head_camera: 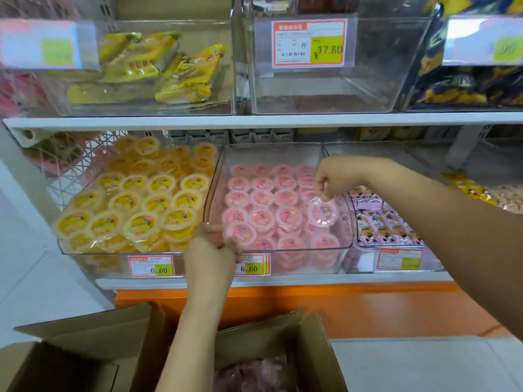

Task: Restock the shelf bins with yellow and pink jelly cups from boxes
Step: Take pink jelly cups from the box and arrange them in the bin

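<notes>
Two clear bins sit side by side on the lower shelf. The left bin point(65, 247) is piled with yellow jelly cups point(135, 202). The middle bin point(348, 222) holds rows of pink jelly cups point(261, 198). My left hand point(210, 254) pinches a pink cup point(242, 232) at the bin's front left corner. My right hand point(332, 176) reaches in from the right and holds another pink cup point(322, 213) by its rim above the bin's right side. Below, an open cardboard box point(314, 352) shows pink cups point(254, 372) inside.
A second open cardboard box point(85, 343) stands at the lower left. The upper shelf carries a bin of yellow packets point(158, 69) and an empty clear bin point(325, 89) tagged 17.80. Purple packets point(379, 222) fill the bin right of the pink cups.
</notes>
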Action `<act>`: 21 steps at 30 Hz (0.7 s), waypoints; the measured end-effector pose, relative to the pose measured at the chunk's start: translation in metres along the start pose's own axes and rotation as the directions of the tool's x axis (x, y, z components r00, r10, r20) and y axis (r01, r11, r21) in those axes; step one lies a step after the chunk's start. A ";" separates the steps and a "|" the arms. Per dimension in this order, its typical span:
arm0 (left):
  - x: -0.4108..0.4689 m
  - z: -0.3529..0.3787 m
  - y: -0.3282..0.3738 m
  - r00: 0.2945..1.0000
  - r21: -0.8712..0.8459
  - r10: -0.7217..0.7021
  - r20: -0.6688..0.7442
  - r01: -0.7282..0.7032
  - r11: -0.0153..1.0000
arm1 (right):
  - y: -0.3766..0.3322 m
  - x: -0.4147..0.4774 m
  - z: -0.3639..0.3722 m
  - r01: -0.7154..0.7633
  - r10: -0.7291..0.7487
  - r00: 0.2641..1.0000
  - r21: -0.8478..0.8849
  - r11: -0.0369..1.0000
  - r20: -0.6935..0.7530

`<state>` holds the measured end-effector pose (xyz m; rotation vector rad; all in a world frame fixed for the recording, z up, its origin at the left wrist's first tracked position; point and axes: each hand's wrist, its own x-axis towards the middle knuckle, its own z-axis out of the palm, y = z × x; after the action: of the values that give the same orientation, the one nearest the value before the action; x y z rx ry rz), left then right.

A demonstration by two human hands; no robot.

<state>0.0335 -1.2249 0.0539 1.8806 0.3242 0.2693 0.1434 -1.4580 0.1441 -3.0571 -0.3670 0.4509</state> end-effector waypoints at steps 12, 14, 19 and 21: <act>0.002 0.004 -0.006 0.995 0.291 0.098 -0.027 -0.086 0.953 | -0.034 0.004 0.005 -0.133 0.150 0.988 -0.334 0.933 0.025; 0.003 0.002 -0.005 0.996 0.322 0.090 -0.005 -0.083 0.943 | -0.039 -0.001 0.005 -0.186 0.182 0.982 -0.331 0.925 -0.044; 0.001 0.002 -0.004 0.998 0.340 0.064 -0.011 -0.057 0.939 | -0.064 -0.016 0.015 -0.096 0.106 0.984 0.071 0.993 -0.144; 0.000 0.004 -0.005 0.998 0.337 0.055 -0.025 -0.044 0.940 | -0.085 -0.016 0.029 -0.083 0.041 0.994 0.444 0.892 0.103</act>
<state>0.0343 -1.2268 0.0475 2.2266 0.3640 0.2940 0.1006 -1.3794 0.1258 -2.6081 -0.1395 0.5866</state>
